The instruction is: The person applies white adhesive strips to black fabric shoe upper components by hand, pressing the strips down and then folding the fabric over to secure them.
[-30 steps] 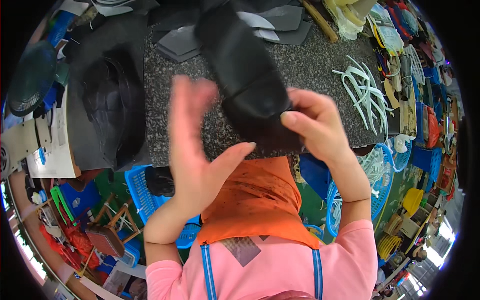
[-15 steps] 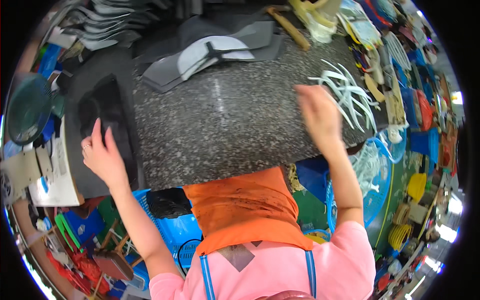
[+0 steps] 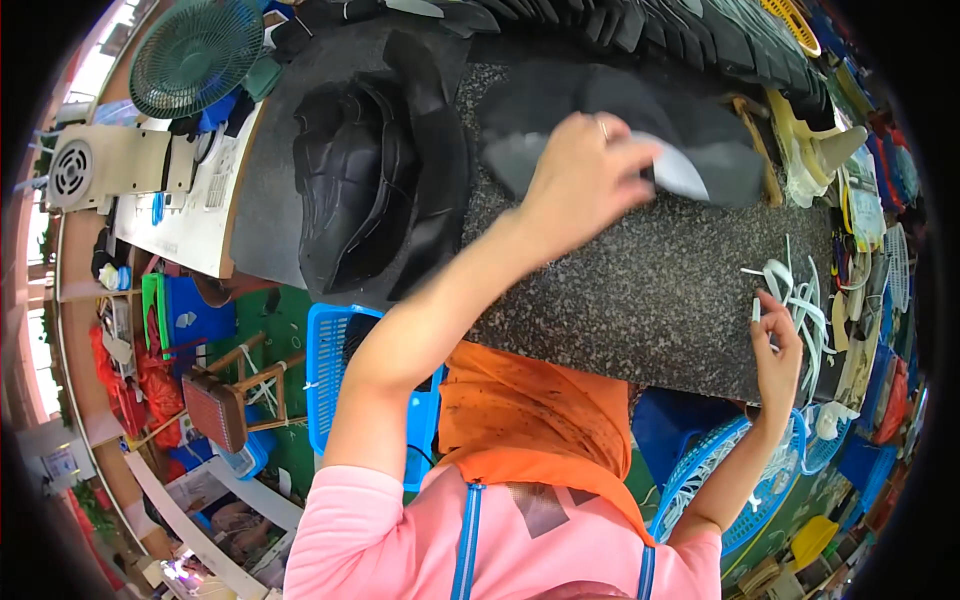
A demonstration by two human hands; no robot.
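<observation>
My left hand, smeared by motion, reaches across the table over a stack of dark grey flat pieces. Beside its fingers a pale white curved patch shows on the stack. Whether those fingers touch or grip anything is unclear. At the table's right front, my right hand is pinched, with a short end of a thin white strip showing at its fingers. Just above it lies a loose tangle of white strips.
Black shaped pieces are piled on a dark sheet at left. A wooden-handled tool lies right of the grey stack. Rows of dark pieces line the back. Blue baskets hang below the table edge; a green fan stands far left.
My left hand has left the dark sheet at left and moved right to the grey stack. My right hand now has a white strip at its fingers. The view has shifted left.
</observation>
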